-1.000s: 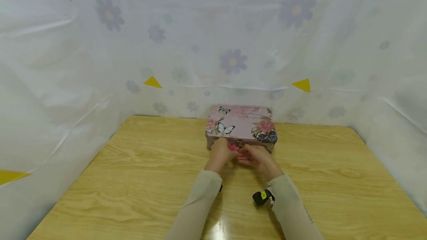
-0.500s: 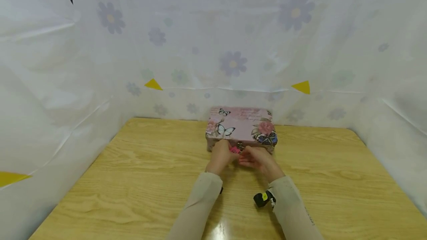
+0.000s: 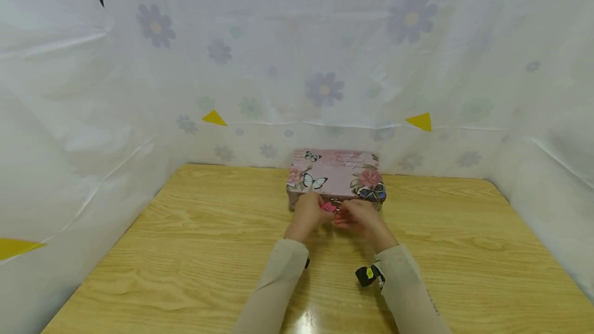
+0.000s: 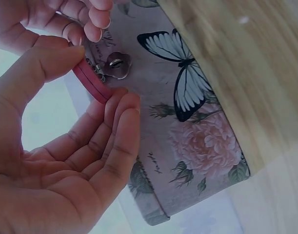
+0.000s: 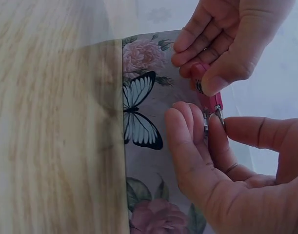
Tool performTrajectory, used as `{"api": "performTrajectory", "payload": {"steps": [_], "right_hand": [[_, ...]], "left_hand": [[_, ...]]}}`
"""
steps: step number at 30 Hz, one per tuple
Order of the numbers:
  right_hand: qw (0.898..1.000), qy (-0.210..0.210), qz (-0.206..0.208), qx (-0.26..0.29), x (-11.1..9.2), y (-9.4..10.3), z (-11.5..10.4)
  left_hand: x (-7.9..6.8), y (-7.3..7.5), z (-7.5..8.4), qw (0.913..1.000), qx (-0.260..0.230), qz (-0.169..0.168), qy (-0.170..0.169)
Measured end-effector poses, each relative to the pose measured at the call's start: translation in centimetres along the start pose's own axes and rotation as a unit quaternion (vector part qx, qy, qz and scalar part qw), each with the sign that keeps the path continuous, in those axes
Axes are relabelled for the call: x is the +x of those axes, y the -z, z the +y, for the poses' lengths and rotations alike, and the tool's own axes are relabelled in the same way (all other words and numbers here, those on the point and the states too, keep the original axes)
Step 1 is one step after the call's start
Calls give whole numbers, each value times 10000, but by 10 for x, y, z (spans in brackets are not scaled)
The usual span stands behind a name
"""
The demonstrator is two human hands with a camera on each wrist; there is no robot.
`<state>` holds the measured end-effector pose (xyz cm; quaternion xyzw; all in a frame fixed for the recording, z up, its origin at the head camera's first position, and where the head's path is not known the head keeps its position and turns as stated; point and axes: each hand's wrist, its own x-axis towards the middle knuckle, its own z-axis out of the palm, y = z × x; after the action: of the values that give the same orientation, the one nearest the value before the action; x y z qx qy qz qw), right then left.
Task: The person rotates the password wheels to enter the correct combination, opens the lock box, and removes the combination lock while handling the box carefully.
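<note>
A pink box printed with butterflies and roses sits with its lid down at the back of the table. At its front, my left hand pinches the body of a small pink padlock between thumb and fingers. Black marks show on the face of the padlock in the right wrist view. My right hand has its thumb and index finger pinched at the metal shackle, its other fingers against the box front. Beside the padlock is the box's metal clasp.
The wood-grain table spreads out on both sides of the arms. White flowered sheeting rises behind the box and along both sides. A black wrist camera hangs under the right sleeve.
My right hand has shifted a little to the right, its fingertips still at the shackle. The left hand keeps its hold on the padlock; the box stays put. The head view tilts slightly.
</note>
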<state>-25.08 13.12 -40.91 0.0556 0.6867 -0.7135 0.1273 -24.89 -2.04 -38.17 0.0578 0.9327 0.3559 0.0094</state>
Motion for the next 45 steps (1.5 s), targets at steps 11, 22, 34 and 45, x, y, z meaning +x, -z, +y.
{"api": "performTrajectory", "payload": {"steps": [11,22,34,45], "right_hand": [[9978,393,-391,-374,-11,5,-14],[9878,765,-831,-1071,-14,17,-15],[9720,1234,-1278,-1537,-14,22,-20],[9760,1235,-605,-1687,-10,12,-14]], "left_hand": [[-2,9,3,9988,-224,-68,-418],[-2,11,6,9971,-55,-383,-655],[1,16,7,9908,108,-825,-1065],[-1,14,7,9936,202,-688,-868]]}}
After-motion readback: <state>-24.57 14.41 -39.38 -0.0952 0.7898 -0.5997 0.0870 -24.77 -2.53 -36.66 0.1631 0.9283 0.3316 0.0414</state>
